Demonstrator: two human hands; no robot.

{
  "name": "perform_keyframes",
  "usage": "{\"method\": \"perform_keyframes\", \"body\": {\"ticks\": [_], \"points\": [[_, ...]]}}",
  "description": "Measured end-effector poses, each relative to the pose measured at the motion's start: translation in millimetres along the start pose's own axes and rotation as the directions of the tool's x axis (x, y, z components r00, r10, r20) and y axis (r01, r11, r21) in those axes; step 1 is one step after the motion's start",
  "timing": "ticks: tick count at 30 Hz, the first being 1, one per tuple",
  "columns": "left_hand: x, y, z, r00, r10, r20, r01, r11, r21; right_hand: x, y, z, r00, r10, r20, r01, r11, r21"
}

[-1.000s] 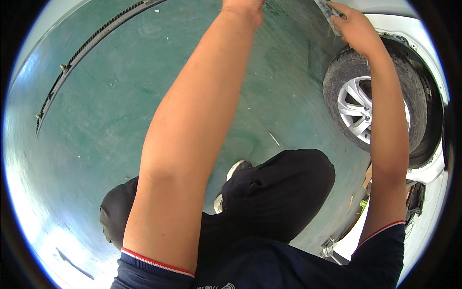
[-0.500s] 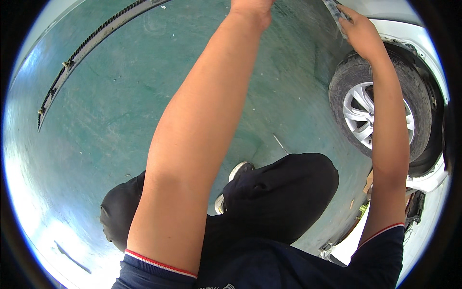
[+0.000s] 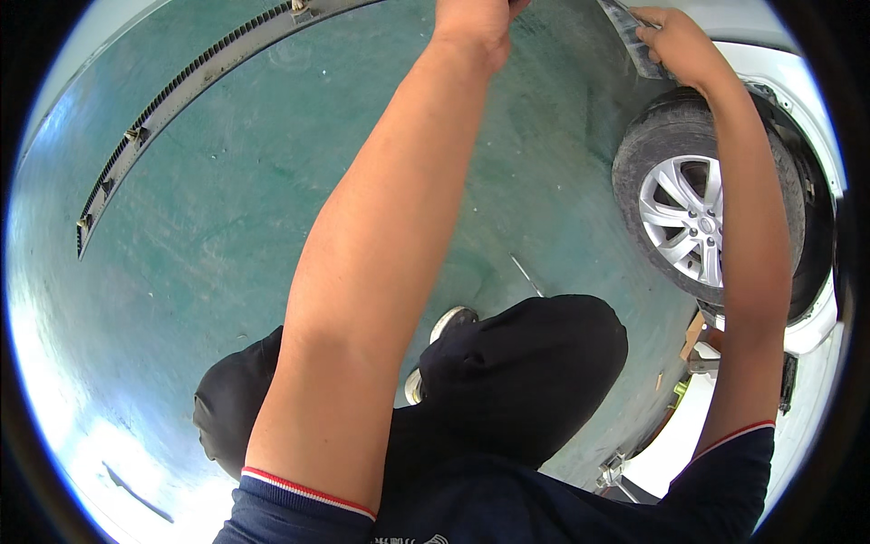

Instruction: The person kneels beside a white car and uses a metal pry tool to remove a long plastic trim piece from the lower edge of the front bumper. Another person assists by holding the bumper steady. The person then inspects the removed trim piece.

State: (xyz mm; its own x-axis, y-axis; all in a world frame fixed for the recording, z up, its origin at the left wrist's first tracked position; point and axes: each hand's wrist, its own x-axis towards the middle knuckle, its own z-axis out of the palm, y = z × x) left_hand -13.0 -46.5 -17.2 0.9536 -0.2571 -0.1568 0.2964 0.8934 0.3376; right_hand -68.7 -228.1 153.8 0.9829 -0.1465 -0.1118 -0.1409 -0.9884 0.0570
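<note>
My right hand (image 3: 681, 43) is at the upper right, just above the wheel. Its fingers are closed on the tapered end of a dark grey trim strip (image 3: 632, 38), which runs out over the top edge. My left hand (image 3: 473, 25) reaches the top middle; the upper edge cuts off its fingers, so its hold is hidden. At the upper left curves a long grey trim strip (image 3: 195, 82) with a ribbed edge and several small clips. Whether both strips are one piece is out of view.
A car wheel (image 3: 675, 195) sits in the white car's wheel arch (image 3: 770, 65) at right, partly behind my right forearm. A thin rod-like tool (image 3: 527, 275) lies on the green floor (image 3: 227, 236) near my knee. Cardboard (image 3: 693, 334) and a white panel (image 3: 675, 435) are lower right.
The curved strip at the upper left has shifted down and to the right. Both hands have moved slightly, and more of the strip's end shows below my right hand.
</note>
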Motion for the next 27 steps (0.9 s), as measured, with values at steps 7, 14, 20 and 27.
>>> {"method": "perform_keyframes", "body": {"ticks": [7, 14, 20, 27], "points": [[-11.8, -0.8, 0.0, 0.997, 0.005, -0.08, -0.003, 0.999, 0.034, 12.4, -15.2, -34.5, 0.92, 0.24, 0.31, -0.258, 0.966, 0.019], [-24.3, -14.5, -16.3, 0.999, 0.032, -0.032, -0.033, 0.999, -0.016, -7.7, 36.9, 10.6, 1.0, 0.021, 0.02, -0.023, 0.995, 0.099], [-23.8, -15.2, -16.2, 0.999, 0.036, -0.037, -0.035, 0.999, 0.012, -6.3, 117.4, 42.4, 0.97, 0.24, -0.035, -0.235, 0.966, 0.106], [-22.1, -16.5, -19.1, 0.998, 0.058, -0.017, -0.058, 0.998, -0.008, 25.1, 133.3, 31.7, 0.98, 0.193, -0.055, -0.193, 0.981, 0.017]]}}
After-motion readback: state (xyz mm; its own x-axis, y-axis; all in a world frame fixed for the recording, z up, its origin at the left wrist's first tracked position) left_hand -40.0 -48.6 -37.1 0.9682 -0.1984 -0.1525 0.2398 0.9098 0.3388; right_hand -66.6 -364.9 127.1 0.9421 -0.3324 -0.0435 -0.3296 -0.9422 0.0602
